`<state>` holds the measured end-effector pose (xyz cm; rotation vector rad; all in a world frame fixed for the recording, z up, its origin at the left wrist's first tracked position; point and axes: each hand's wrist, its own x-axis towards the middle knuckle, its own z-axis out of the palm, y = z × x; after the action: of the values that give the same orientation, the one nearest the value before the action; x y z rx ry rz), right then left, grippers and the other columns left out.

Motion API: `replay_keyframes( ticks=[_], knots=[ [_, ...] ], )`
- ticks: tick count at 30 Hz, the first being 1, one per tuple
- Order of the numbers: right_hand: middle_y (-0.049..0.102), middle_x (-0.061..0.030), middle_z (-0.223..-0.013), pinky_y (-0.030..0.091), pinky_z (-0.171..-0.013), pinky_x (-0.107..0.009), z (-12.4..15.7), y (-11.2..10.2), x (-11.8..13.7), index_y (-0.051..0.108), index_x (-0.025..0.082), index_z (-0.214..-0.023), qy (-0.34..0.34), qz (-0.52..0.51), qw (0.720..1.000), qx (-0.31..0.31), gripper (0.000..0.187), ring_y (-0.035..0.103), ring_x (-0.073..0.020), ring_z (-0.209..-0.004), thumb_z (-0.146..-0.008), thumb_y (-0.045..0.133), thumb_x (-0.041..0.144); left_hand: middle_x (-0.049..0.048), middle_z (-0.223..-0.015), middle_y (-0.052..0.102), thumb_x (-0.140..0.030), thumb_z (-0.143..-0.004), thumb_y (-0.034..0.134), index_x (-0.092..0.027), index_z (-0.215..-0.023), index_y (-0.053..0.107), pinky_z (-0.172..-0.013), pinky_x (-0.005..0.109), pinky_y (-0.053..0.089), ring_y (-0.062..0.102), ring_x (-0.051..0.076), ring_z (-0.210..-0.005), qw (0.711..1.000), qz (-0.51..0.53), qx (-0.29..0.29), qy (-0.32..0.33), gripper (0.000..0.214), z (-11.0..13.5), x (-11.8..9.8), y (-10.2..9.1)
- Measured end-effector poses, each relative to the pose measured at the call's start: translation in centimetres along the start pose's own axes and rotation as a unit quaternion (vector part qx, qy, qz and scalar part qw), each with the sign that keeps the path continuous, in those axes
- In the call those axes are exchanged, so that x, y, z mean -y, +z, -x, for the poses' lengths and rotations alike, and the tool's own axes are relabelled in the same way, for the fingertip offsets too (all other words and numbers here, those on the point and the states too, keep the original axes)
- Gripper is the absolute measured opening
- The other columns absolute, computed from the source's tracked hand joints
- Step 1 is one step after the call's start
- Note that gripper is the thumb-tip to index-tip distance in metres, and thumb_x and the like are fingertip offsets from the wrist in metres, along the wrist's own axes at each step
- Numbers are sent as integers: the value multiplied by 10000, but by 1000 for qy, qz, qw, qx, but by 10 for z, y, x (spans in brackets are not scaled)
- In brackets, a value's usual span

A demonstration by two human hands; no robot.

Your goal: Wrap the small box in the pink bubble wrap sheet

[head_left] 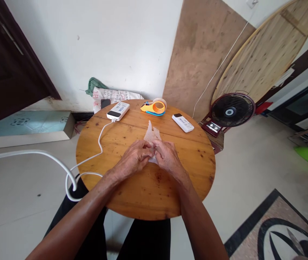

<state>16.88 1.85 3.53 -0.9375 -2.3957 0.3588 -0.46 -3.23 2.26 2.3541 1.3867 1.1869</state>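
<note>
A thin, whitish, crumpled sheet like tissue paper (151, 134) lies near the middle of the round wooden table (143, 200). Its torn-looking upper edge points away from me, and a lower corner shows beneath my hands. Fingers of my left hand (135, 157) are closed in a pinch on the sheet. My right hand (168, 154) meets it from the other side, thumb and fingers also pinched on the sheet. The two sets of fingertips nearly touch, and whatever lies between them is mostly hidden.
Beyond the hands sits a yellow-and-blue tape dispenser (150, 108). A white power bank (118, 110) with a white cable (100, 139) is at left, another power bank (183, 123) at right. An electric fan (232, 110) stands past the right edge; a printed sack (116, 95) lies behind.
</note>
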Motion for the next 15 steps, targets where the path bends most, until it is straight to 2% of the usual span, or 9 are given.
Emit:
replay_keyframes(
  ticks=[3,8,11,15],
  knots=[
    [679,-42,-1026,340,-902,-351,0,0,0,557,197,-1090,-3,-3,1000,-6,381,574,-208,-963,-746,455,69,61,-1093,612,-96,-798,557,-216,-889,687,-842,338,488,579,180,-991,999,-7,-24,21,199,3,2,4],
    [683,-37,-1026,336,-922,-355,0,1,0,564,203,-1082,1,-4,1000,-8,367,579,-206,-968,-751,467,77,55,-1072,640,-58,-796,541,-202,-902,655,-867,318,499,571,168,-1019,998,12,-31,52,212,6,6,8],
    [680,-49,-1056,340,-927,-357,0,2,1,560,203,-1100,8,-4,1000,-1,362,585,-209,-999,-763,483,96,51,-1035,654,-40,-782,525,-197,-888,639,-901,332,492,563,177,-1044,997,19,-28,74,221,5,6,8],
    [680,-72,-1083,348,-931,-362,1,1,-3,548,200,-1159,36,10,999,8,361,590,-222,-1029,-801,515,165,60,-1028,648,-18,-747,505,-187,-898,621,-910,341,493,564,186,-1056,997,19,-14,73,254,4,5,10]
  ],
)
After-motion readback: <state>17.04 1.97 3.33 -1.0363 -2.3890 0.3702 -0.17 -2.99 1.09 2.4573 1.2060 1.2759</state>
